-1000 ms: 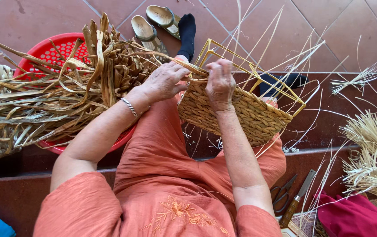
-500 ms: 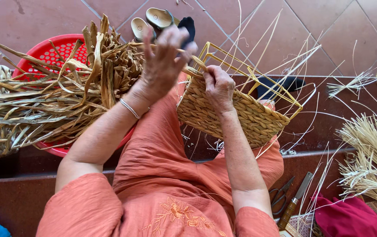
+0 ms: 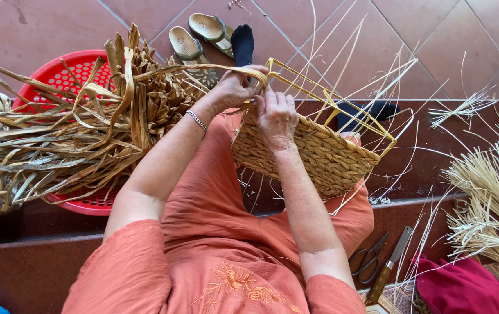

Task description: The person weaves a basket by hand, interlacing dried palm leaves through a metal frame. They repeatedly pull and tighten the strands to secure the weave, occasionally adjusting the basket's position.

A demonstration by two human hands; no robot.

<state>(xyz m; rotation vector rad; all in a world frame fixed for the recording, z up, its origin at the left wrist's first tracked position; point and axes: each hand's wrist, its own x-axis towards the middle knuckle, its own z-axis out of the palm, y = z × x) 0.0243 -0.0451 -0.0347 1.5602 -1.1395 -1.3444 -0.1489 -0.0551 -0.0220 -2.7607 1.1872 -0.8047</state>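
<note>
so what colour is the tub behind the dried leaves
Red, with a perforated wall; the tub shows best in the head view, behind the dried leaves.

Note the woven basket [image 3: 313, 154]: tan, with a braided herringbone pattern and yellow uprights. Left of the basket, a red perforated tub [image 3: 58, 75] holds brown dried leaves [image 3: 87, 134]. Your dress [image 3: 214, 232] is orange with matching floral embroidery. The floor [image 3: 435, 40] is reddish-brown tile.

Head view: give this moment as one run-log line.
left hand: grip on dried leaf strip | right hand: pressing woven basket rim | red tub: beside
</note>
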